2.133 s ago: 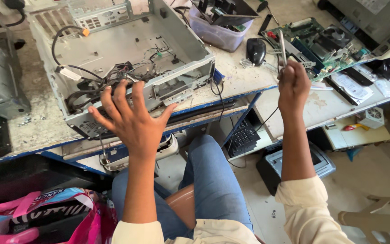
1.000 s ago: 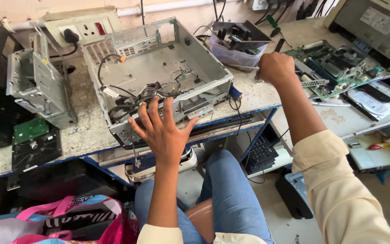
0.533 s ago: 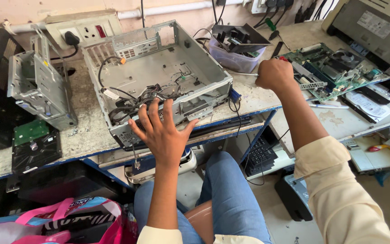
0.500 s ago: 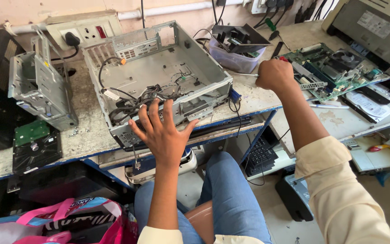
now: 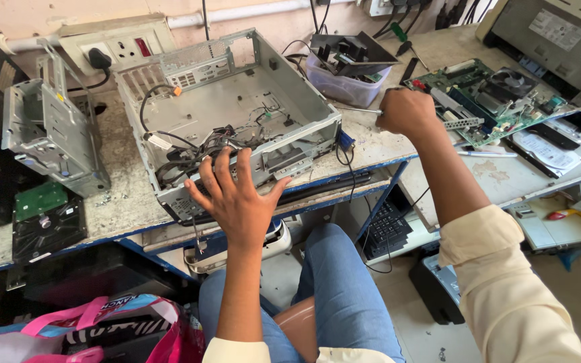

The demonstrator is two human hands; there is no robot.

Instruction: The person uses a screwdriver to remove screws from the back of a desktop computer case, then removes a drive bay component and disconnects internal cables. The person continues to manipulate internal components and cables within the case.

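Over the last couple of seconds your view has swung left and steadied: the open computer case (image 5: 226, 117), which sat skewed toward the left of the frame, now lies near the middle of the bench (image 5: 122, 195), and in the last half second almost nothing has moved. Your left hand (image 5: 237, 198) has stayed spread, fingers splayed and holding nothing, in front of the case's near front edge; you cannot tell from here whether the fingertips actually touch the metal or hover just before it. Your right hand (image 5: 405, 111), which was raised in the air earlier, has come down over the bench just right of the case and is clenched around a screwdriver (image 5: 358, 109); its handle is hidden in the fist and only the thin metal shaft shows. That settling suggests, as a judgement, that you have lined yourself up on the case with the tool ready. The shaft lies nearly level, its long axis running left to right across the bench, tip pointing left toward the case's right wall and close beside the clear plastic tub (image 5: 344, 84) of parts. The case itself lies flat with its open side up, long axis running from the near edge away toward the wall, loose cables (image 5: 196, 141) bunched at its near end. A green circuit board (image 5: 499, 97) lies just right of your fist, and a bare metal drive cage (image 5: 48, 138) stands on the left.
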